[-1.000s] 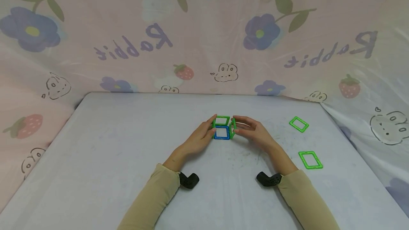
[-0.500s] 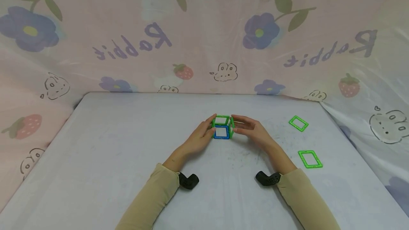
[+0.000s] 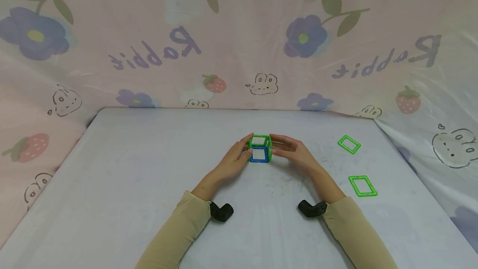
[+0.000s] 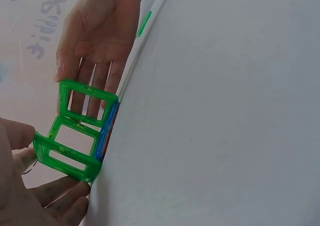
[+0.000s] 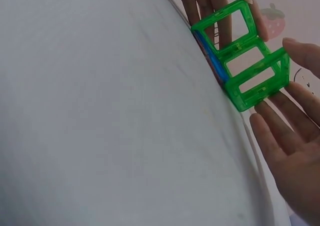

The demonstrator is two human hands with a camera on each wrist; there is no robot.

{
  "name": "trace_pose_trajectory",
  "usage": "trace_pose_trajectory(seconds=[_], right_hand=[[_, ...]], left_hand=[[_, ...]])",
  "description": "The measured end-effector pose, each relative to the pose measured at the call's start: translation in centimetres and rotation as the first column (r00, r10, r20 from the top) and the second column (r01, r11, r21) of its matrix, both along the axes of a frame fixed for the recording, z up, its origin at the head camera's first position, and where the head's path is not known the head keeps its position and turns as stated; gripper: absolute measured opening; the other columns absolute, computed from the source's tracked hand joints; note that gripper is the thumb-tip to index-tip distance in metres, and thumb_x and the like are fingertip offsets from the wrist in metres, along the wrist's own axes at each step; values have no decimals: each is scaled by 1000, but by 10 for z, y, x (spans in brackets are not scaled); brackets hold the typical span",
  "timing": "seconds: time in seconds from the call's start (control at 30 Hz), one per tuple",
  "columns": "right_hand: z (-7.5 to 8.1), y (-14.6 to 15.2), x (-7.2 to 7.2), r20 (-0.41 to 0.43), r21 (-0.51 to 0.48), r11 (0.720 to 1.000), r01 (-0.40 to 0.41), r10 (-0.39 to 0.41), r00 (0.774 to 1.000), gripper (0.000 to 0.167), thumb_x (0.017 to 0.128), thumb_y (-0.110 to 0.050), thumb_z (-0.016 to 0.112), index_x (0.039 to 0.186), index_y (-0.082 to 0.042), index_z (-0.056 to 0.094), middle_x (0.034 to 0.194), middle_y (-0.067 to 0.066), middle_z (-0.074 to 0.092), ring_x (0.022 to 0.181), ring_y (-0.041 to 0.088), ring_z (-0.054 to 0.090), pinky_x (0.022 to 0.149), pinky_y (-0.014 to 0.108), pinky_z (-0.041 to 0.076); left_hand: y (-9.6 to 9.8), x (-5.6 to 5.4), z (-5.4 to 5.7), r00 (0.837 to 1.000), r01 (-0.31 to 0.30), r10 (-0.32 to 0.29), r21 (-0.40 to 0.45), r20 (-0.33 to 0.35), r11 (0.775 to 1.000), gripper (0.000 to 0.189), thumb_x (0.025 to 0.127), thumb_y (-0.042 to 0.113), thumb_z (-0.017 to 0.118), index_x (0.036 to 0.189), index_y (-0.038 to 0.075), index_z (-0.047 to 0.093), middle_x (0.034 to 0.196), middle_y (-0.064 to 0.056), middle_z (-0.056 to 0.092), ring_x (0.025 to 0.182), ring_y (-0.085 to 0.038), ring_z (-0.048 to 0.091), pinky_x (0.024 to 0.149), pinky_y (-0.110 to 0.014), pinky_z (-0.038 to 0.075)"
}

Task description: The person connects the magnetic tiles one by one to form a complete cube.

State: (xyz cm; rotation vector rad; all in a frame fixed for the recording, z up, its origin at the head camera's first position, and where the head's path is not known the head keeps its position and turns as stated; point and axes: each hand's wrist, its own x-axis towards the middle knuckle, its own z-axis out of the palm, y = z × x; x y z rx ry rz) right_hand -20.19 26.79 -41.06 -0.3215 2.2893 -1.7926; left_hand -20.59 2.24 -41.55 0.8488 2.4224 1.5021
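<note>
A blue magnetic tile (image 3: 259,161) lies flat on the table, with green square tiles standing up along its sides. The back green tile (image 3: 259,136) is upright behind it. My left hand (image 3: 232,160) holds the left green tile (image 4: 65,149) between thumb and fingertips, at the blue tile's left edge. On the opposite side, my right hand (image 3: 298,156) grips the right green tile (image 5: 260,92) by its edges, thumb in front and fingers behind. That tile stands upright against the blue one. No tile shows on the front or top.
Two loose green tiles lie flat to the right: a far one (image 3: 349,144) and a nearer one (image 3: 363,186). The white table (image 3: 149,177) ends at a printed cloth backdrop (image 3: 239,53). A black wrist device (image 3: 222,211) sits at the left cuff, another (image 3: 312,209) at the right.
My right hand has moved slightly left with its green tile, which went from leaning outward to upright against the blue tile. My left hand has stayed in place.
</note>
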Motion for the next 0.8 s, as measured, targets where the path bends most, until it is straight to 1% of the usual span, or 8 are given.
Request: trace_pose_trajectory(seconds=[0.17, 0.3, 0.4, 0.53, 0.63, 0.8], right_hand=[[2, -1, 1, 1, -6, 1000, 10, -10, 1000, 58, 90, -19, 67, 143, -9, 45, 146, 13, 45, 133, 31, 44, 108, 52, 33], [2, -2, 1, -19, 25, 999, 21, -20, 1000, 58, 90, -20, 68, 142, -10, 46, 143, 14, 48, 131, 32, 46, 105, 48, 39], [2, -2, 2, -30, 47, 998, 29, -28, 999, 57, 90, -20, 68, 141, -10, 47, 141, 15, 50, 129, 33, 47, 102, 48, 41], [3, -1, 3, -36, 69, 997, 37, -34, 999, 55, 90, -21, 68, 140, -12, 48, 140, 14, 51, 129, 33, 48, 102, 51, 41], [3, -1, 3, -36, 76, 996, 44, -41, 999, 53, 90, -22, 68, 138, -11, 50, 140, 13, 51, 129, 33, 48, 103, 52, 40], [4, -1, 3, -34, 79, 995, 67, -65, 997, 50, 89, -23, 69, 133, -8, 53, 137, 14, 54, 126, 31, 52, 102, 48, 42]], left_hand=[[0, -1, 1, 1000, -2, 1, 7, 18, 1000, 54, 102, 18, 42, 153, 12, 22, 145, -21, 41, 133, -33, 42, 110, -52, 30], [0, 0, 3, 999, -6, 5, 16, 50, 1000, 54, 102, 19, 42, 153, 14, 23, 145, -20, 39, 133, -32, 42, 109, -51, 31], [1, -1, 4, 998, -14, 12, 25, 61, 1000, 54, 102, 19, 43, 152, 14, 24, 146, -19, 38, 134, -31, 42, 109, -50, 32], [1, -1, 3, 999, -23, 21, 57, 34, 998, 52, 101, 16, 45, 150, 10, 28, 147, -18, 39, 134, -32, 41, 109, -50, 32], [1, -2, 2, 1000, -20, 19, 86, 6, 996, 52, 99, 14, 47, 148, 6, 31, 146, -20, 40, 133, -34, 41, 109, -51, 32], [1, -2, 3, 999, -31, 33, 99, -15, 995, 53, 99, 14, 50, 147, 3, 31, 143, -23, 43, 131, -35, 44, 107, -50, 36]])
